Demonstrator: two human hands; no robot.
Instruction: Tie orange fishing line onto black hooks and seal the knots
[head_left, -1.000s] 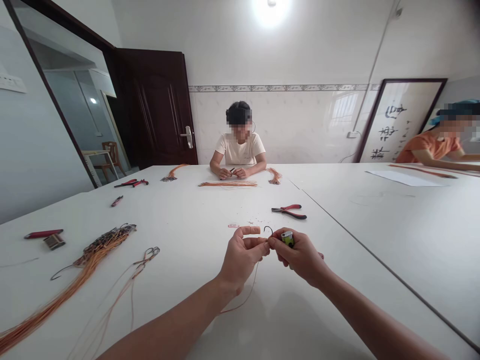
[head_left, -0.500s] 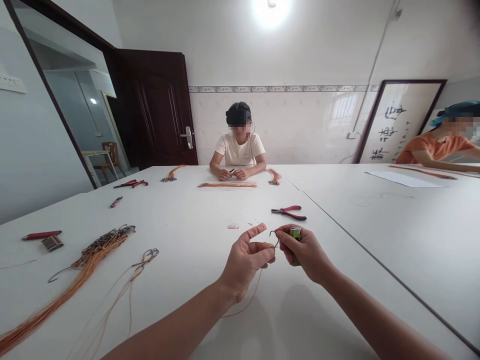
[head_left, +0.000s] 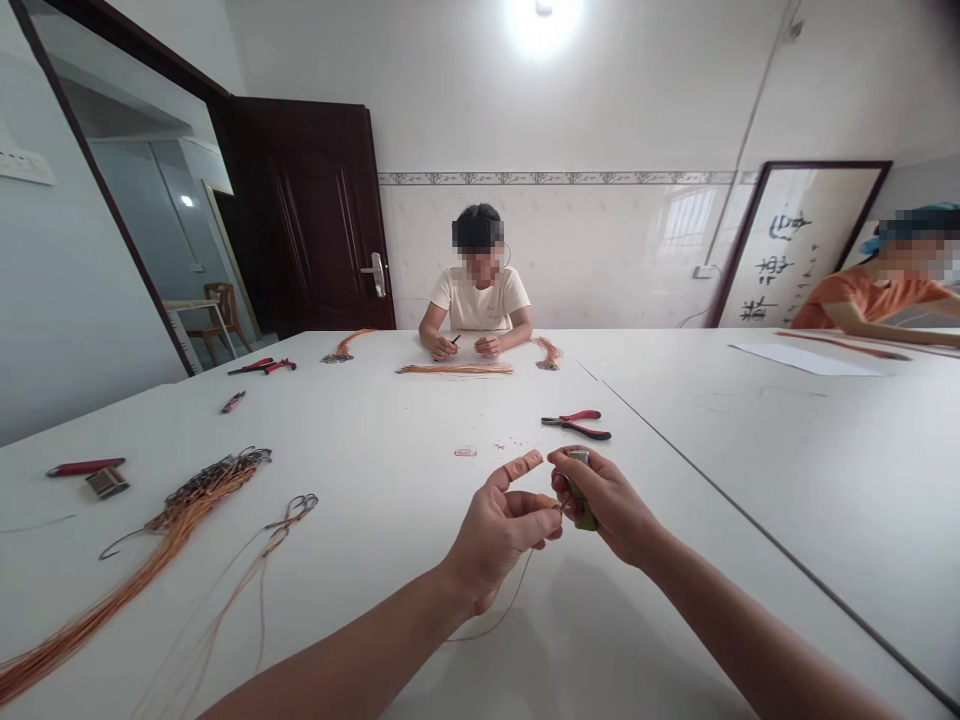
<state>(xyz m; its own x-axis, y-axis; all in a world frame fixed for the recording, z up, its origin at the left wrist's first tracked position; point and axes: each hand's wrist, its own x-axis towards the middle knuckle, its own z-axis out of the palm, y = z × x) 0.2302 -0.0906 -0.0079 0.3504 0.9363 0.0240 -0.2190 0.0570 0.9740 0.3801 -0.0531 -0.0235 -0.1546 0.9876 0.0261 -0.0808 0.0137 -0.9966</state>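
Note:
My left hand (head_left: 506,535) pinches a fish hook (head_left: 562,507) between thumb and fingers, its index finger stretched out. Only a small part of the hook shows; the rest is hidden by my fingers. From below this hand a thin orange line (head_left: 517,590) curves down to the table. Close on the right, my right hand (head_left: 611,500) is closed around a green lighter (head_left: 583,505) with a silver top, held upright. No flame shows. Just beyond both hands lie pliers (head_left: 576,424) with red and black handles.
On the white table (head_left: 360,620), a bundle of orange lines with dark hooks (head_left: 202,500) and a few looped hooked lines (head_left: 292,515) lie left. Behind them are a spool (head_left: 107,482) and a red tool (head_left: 86,467). A co-worker (head_left: 480,295) sits opposite, another person (head_left: 862,295) at far right.
My left hand has moved slightly right, toward the lighter. The hook, seen between my hands before, is now mostly hidden. The lighter has shifted a little left, with its top more exposed.

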